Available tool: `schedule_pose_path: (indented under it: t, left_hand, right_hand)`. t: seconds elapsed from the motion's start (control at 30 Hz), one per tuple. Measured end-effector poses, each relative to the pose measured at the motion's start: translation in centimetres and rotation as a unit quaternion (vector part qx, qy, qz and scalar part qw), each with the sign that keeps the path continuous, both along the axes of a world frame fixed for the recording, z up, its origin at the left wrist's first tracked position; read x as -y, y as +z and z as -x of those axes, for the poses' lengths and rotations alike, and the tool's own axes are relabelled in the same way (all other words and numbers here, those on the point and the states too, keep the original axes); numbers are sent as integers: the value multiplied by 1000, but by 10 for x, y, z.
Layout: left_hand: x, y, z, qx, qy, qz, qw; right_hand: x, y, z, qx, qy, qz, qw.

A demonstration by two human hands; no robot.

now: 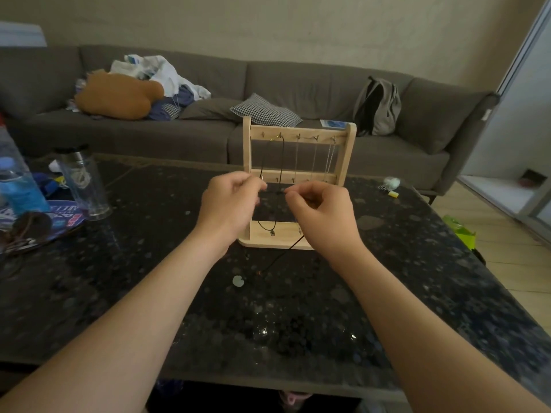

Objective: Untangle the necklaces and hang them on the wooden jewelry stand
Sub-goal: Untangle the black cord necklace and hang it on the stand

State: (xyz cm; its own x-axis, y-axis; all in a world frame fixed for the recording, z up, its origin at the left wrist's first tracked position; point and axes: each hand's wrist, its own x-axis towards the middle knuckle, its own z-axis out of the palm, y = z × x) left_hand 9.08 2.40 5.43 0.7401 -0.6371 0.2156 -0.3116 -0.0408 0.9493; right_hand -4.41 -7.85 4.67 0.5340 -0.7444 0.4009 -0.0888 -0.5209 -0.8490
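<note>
A wooden jewelry stand (348, 150) stands upright on the dark speckled table (149, 278), just beyond my hands. A black cord necklace (282, 156) hangs from a hook on its top bar, and thin silver chains (313, 158) hang from hooks to the right. My left hand (229, 204) and my right hand (323, 213) are raised in front of the stand's lower bar, fingers pinched, holding a black cord between them. That cord (280, 256) trails down from my right hand onto the table, ending near a pale round pendant (238, 281).
A clear tumbler (85, 183) and blue bottles (21, 186) stand at the table's left, beside a plate with dark items (32, 226). Small white and yellow objects (390, 186) lie at the far right. A grey sofa (298, 84) with clothes and a backpack runs behind.
</note>
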Motion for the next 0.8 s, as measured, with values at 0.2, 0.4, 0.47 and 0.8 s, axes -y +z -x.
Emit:
schedule_pose_path:
  t: [0.2, 0.4, 0.47, 0.8]
  left_hand:
    - [-5, 0, 4, 64, -102, -20, 993]
    - [-6, -2, 6, 159, -113, -17, 981]
    - [-5, -1, 6, 169, -119, -19, 978]
    - [-5, -2, 3, 226, -88, -26, 970]
  right_hand:
    - [-3, 3, 2, -3, 21, 38, 999]
    - [-3, 4, 6, 12, 12, -75, 997]
    - [-3, 6, 6, 19, 10, -115, 993]
    - [-2, 6, 7, 3, 32, -147, 989]
